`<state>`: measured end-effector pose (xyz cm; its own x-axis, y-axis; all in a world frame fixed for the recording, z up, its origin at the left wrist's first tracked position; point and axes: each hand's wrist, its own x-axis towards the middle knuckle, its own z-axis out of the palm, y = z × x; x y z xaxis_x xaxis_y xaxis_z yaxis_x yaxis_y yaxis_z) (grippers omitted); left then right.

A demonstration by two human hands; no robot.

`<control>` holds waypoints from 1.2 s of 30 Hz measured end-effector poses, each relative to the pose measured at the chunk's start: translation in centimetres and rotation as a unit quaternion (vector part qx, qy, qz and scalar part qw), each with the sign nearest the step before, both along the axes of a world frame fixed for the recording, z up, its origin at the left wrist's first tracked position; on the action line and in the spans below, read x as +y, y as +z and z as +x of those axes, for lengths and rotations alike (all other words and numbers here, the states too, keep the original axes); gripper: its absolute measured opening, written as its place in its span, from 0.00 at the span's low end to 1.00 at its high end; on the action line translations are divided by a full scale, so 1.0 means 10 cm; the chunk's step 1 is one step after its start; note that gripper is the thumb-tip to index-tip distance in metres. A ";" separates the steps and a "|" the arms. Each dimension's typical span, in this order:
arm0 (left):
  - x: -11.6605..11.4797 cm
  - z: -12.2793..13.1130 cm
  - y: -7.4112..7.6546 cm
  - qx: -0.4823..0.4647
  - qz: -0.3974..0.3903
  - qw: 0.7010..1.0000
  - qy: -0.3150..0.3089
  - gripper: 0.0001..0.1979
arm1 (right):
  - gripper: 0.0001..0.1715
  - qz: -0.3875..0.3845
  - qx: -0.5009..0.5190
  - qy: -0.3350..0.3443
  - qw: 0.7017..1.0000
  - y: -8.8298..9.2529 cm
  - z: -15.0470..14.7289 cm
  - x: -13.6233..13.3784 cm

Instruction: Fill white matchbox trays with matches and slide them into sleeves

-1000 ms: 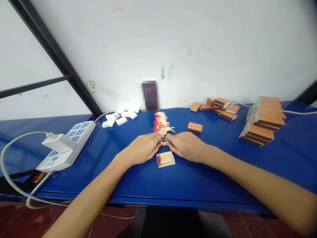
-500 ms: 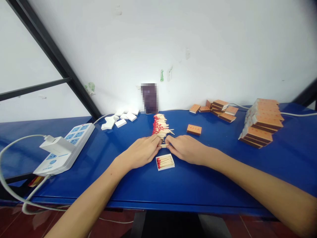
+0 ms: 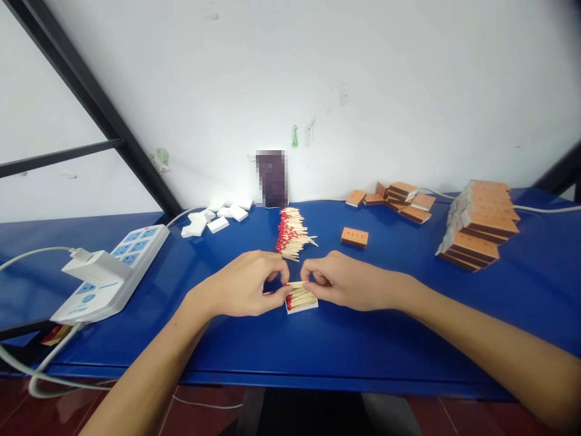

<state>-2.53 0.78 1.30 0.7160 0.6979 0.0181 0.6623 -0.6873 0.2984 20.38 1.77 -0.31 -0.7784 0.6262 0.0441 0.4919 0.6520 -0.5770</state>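
Between the fingertips of my left hand (image 3: 247, 283) and my right hand (image 3: 345, 280), a few matches (image 3: 297, 283) are pinched by their ends, lying crosswise. They are just over the far edge of a white matchbox tray (image 3: 303, 309), which holds red-headed matches pointing left. My left hand grips the red-head end, my right the bare end; how many matches there are I cannot tell. Beyond my hands lies a loose pile of matches (image 3: 291, 236). An orange matchbox (image 3: 354, 237) sits on the table past my right hand.
White trays (image 3: 218, 224) are scattered at the back left. Orange matchboxes (image 3: 403, 192) lie in a heap at the back right, with a stacked block of matchboxes (image 3: 481, 224) farther right. A power strip (image 3: 149, 245) with a plugged-in charger (image 3: 97, 268) stands on the blue table's (image 3: 385, 345) left.
Both hands have come back toward me from the edge of the match pile, carrying the pinched matches to the tray. The view has shifted slightly.
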 end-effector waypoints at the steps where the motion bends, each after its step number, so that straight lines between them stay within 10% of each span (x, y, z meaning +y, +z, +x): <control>1: 0.01 -0.02 0.01 0.001 -0.003 1.000 0.008 0.06 | 0.07 0.005 -0.006 -0.001 1.000 -0.01 0.00 0.00; 14: 0.13 -0.29 -0.01 0.019 -0.128 0.991 0.045 0.10 | 0.07 0.066 -0.003 0.003 0.998 -0.08 0.03 0.02; 19: 0.17 -0.23 -0.06 -0.004 -0.063 0.997 0.038 0.09 | 0.15 0.087 0.021 0.020 0.996 -0.10 0.04 0.01; 25: 0.24 -0.10 -0.26 -0.132 0.018 0.988 0.082 0.10 | 0.18 0.069 0.024 0.033 0.997 -0.12 0.04 0.04; 36: 0.12 0.14 -0.35 -0.373 -0.108 0.919 0.072 0.12 | 0.14 0.125 0.114 -0.056 0.984 -0.21 0.00 0.11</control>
<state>-1.14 1.95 -2.17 0.4606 0.8290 0.3173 0.2972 -0.4808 0.8249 20.39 2.91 -2.46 -0.6574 0.6550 0.3725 0.4453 0.7365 -0.5091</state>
